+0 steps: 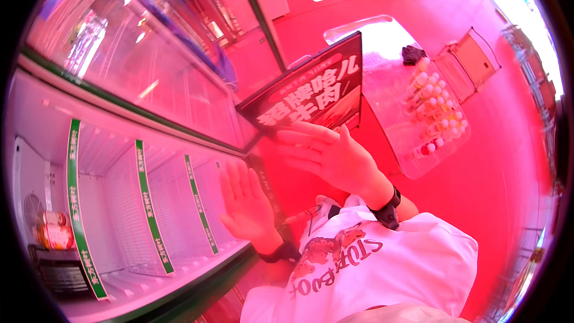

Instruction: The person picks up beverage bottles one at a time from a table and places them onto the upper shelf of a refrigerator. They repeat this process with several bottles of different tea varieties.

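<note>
Both hands are raised in front of me, palms turned up towards the camera, with fingers extended and nothing in them. My left hand (247,206) appears before the open front of an upright display fridge (179,285); whether it is inside the opening I cannot tell. Inside, the wire shelves carry green label strips (151,208) that bear writing. My right hand (334,159) overlaps the lower part of a dark framed sign board (314,83) with large lettering. Contact between that hand and the board cannot be told. Black straps (389,211) circle both wrists.
The fridge's glass door (157,67) stands swung out at the upper left. Orange-toned packages (56,233) sit at the fridge's far left. To the right, a table (381,85) holds several small bottles (432,98) and a dark bag (412,55). A folding chair (471,65) stands behind it.
</note>
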Action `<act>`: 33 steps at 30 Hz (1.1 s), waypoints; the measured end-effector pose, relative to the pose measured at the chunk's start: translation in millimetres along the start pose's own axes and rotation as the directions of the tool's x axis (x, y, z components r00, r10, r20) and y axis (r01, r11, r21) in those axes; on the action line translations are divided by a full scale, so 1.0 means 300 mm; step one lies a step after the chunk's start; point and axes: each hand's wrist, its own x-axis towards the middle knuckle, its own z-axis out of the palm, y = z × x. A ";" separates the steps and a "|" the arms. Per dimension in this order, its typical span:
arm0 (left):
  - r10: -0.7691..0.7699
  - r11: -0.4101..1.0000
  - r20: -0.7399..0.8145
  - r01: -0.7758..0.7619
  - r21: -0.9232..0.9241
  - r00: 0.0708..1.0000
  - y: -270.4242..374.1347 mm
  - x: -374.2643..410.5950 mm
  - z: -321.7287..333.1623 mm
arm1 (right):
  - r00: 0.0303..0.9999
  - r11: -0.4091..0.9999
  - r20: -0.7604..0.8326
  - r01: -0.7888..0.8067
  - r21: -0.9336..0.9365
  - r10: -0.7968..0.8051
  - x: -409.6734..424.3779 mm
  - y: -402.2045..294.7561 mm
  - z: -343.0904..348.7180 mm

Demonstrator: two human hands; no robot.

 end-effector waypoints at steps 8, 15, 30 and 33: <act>-0.226 0.942 0.094 0.242 -0.233 0.970 -0.347 0.051 0.154 | 0.948 0.971 -0.214 0.227 -0.072 -0.237 -0.258 -0.250 -0.064; -0.359 0.881 0.142 0.385 -0.275 0.922 -0.587 0.058 0.279 | 0.874 0.919 -0.286 0.363 -0.157 -0.394 -0.446 -0.444 -0.127; -0.627 0.725 0.218 0.662 -0.189 0.748 -1.045 0.015 0.477 | 0.659 0.787 -0.432 0.539 -0.299 -0.615 -0.741 -0.685 -0.336; -0.683 0.679 0.230 0.719 -0.147 0.693 -1.116 0.029 0.476 | 0.587 0.791 -0.544 0.540 -0.287 -0.599 -0.762 -0.714 -0.387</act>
